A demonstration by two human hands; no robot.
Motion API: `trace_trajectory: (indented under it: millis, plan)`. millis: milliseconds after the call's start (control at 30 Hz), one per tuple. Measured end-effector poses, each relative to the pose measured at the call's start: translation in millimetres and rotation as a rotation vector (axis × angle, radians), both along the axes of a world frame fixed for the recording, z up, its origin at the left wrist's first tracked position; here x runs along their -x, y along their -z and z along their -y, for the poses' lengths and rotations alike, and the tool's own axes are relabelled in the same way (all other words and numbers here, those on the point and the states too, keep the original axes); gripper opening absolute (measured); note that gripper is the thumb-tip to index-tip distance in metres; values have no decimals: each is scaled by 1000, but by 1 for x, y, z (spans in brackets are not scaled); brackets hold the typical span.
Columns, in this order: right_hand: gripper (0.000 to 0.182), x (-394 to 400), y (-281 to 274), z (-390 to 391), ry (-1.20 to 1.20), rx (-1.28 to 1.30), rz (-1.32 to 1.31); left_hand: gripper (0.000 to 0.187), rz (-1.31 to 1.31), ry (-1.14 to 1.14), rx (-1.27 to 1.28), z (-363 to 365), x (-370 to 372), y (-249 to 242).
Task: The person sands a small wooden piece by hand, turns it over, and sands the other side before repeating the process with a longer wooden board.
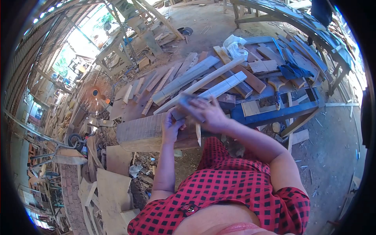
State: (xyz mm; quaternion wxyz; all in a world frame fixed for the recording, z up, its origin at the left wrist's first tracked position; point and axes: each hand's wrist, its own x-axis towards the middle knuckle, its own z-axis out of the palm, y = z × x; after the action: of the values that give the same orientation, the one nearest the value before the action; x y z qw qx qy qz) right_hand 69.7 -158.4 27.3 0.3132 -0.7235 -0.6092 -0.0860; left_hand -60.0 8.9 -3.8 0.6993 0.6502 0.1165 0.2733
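Observation:
My left hand (171, 124) is closed on the lower left end of a small dark wooden block (183, 106), its thumb and fingertips curled in underneath. My right hand (211, 114) lies over the right part of the same block, fingers bent across its upper face. The block is tilted and partly covered by the fingers. Under both hands is a thick timber beam (139, 131) with lines across its top. A pale pointed sliver of wood (198, 134) shows at the beam's near side, below my right hand.
Many planks (188, 78) lie piled beyond the beam. A clear plastic bag (235, 46), a dark blue cloth (295, 70) and a wooden-handled tool (277, 92) rest on the pile. A round fan (95, 93) stands left; boards (113, 190) lie below it.

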Motion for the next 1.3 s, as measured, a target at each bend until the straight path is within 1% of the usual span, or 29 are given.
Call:
trace_trajectory:
  millis: [33,133,167,200,233,267,333,467,500,567,600,633,667,700,733,767,800,833,867,900,933,1000,1033,1067,1100,1167,1200,1267,1300]
  plan:
    - [61,-20,6,5,119,86,25,44,-20,5,-4,4,-1,-8]
    - [60,-98,31,23,360,85,-145,42,-9,17,-3,3,-1,-10]
    - [63,-130,48,26,495,129,-184,42,-10,23,0,3,-1,-10]
    - [62,-157,64,32,617,169,-150,42,-6,23,6,4,-1,-11]
    - [63,-172,67,40,708,194,-191,42,-3,22,10,5,-1,-11]
    - [63,-176,61,44,710,193,-192,42,-3,24,9,5,-1,-12]
    - [66,-177,46,50,769,243,-313,42,13,18,0,7,-1,-13]
    - [64,-147,47,29,802,268,-257,42,11,9,1,6,0,-12]
    - [60,-126,41,22,730,217,-198,41,6,4,-6,7,0,-13]
    - [61,-67,18,6,517,101,-122,41,-7,4,-15,7,2,-12]
    - [63,-46,13,-1,289,1,-119,41,-23,15,-22,4,2,-10]
    - [62,-20,6,-12,229,30,-97,41,-38,26,-30,2,2,-8]
    - [62,5,3,-18,157,-58,0,41,-41,31,-34,2,1,-4]
    - [60,27,-8,-19,64,-34,-24,41,63,0,28,2,1,3]
    - [56,42,-4,-27,9,34,-10,40,169,-34,90,0,2,12]
    - [59,48,-1,-28,-37,23,6,39,130,-113,483,-10,4,23]
    - [61,50,0,-30,-84,14,22,39,131,-118,480,-6,4,20]
    - [61,46,1,-29,-89,13,22,38,121,-171,287,0,3,18]
    - [60,36,3,-23,-62,32,-4,38,110,-223,95,3,4,17]
    - [59,22,4,-16,-33,53,-28,39,98,-154,49,-12,3,36]
    - [58,6,5,-9,27,39,-25,39,101,-156,52,-9,3,25]
    - [59,-37,12,9,166,75,-18,42,-36,-9,-19,6,1,-8]
    - [61,-67,31,10,317,116,-15,42,-34,-6,-16,5,0,-8]
    - [60,-79,8,22,371,122,-154,42,-17,-4,-10,4,-1,-7]
    - [60,-104,18,29,506,198,-180,43,-1,-3,-6,4,-1,-7]
    - [60,-162,61,36,704,216,-192,43,6,-3,-5,4,-1,-5]
    - [60,-168,55,41,704,212,-192,42,13,-8,-2,4,-2,-6]
    - [65,-173,48,47,773,269,-322,42,8,-5,-11,5,-1,-8]
    - [66,-170,47,45,786,236,-335,41,2,-1,-15,6,-1,-8]
